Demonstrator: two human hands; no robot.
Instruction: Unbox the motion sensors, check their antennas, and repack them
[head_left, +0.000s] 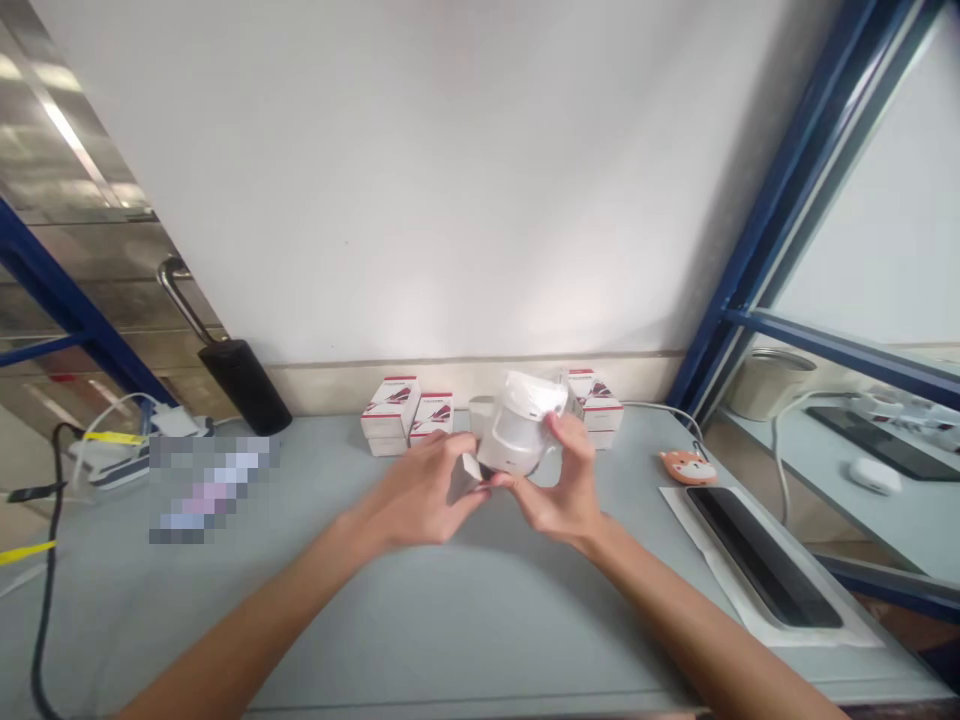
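Observation:
A white round plastic device (521, 425) with a loose clear wrap on top sits between my hands, just above the grey table (480, 620). My right hand (559, 480) grips it from the lower right. My left hand (416, 490) pinches its left side, and a small white tab (471, 466) shows at those fingertips. The device's underside is hidden behind my fingers.
Red-and-white boxes (390, 415) stand behind my hands. To the right lie a black phone (757, 555) on a white sheet and an orange fox-shaped item (686, 466). A power strip (112, 465) and black cable (49, 560) are at left, near a pixelated patch (214, 490).

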